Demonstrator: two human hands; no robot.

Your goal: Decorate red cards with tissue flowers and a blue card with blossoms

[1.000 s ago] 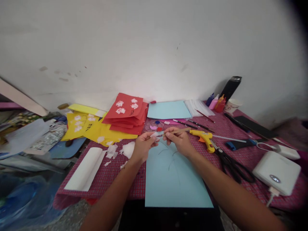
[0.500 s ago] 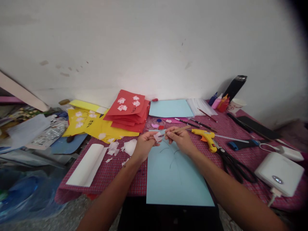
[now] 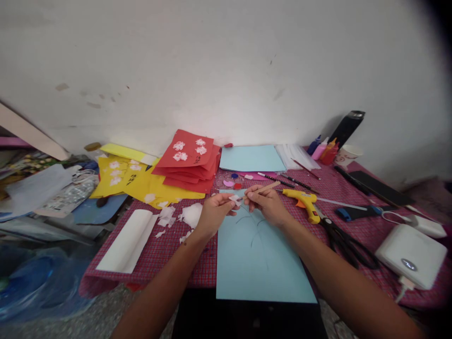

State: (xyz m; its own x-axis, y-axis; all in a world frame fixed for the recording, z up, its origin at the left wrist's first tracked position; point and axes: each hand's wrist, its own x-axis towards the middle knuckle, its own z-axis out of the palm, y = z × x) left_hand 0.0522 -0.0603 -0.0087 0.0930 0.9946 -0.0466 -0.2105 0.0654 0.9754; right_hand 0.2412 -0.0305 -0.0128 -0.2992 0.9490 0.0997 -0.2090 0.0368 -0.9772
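Note:
Pinched in my left hand (image 3: 218, 210) is a small torn piece of white paper (image 3: 235, 199). My right hand (image 3: 264, 205) grips a flat wooden stick (image 3: 268, 187), its lower tip at or close to the piece; whether it touches I cannot tell. Both hands are over the far end of a light blue sheet (image 3: 261, 268), which bears a few thin dark curved lines. Beyond them lies a small clear palette (image 3: 228, 177) with pink, blue and red paint. Left of my left hand are torn white scraps (image 3: 166, 216) and a larger white piece (image 3: 191, 215).
Red sheets (image 3: 187, 160) with pale flowers are stacked behind, beside yellow sheets (image 3: 141, 186). A folded white paper (image 3: 127, 242) lies at left. On the right are a yellow glue gun (image 3: 305, 202), black-handled scissors (image 3: 348, 242), paint bottles (image 3: 321, 149) and a white charger (image 3: 411, 254).
The stick has tilted more upright, and its tip has come down to the paper piece. The piece has turned slightly between my left fingers. The view has shifted a little.

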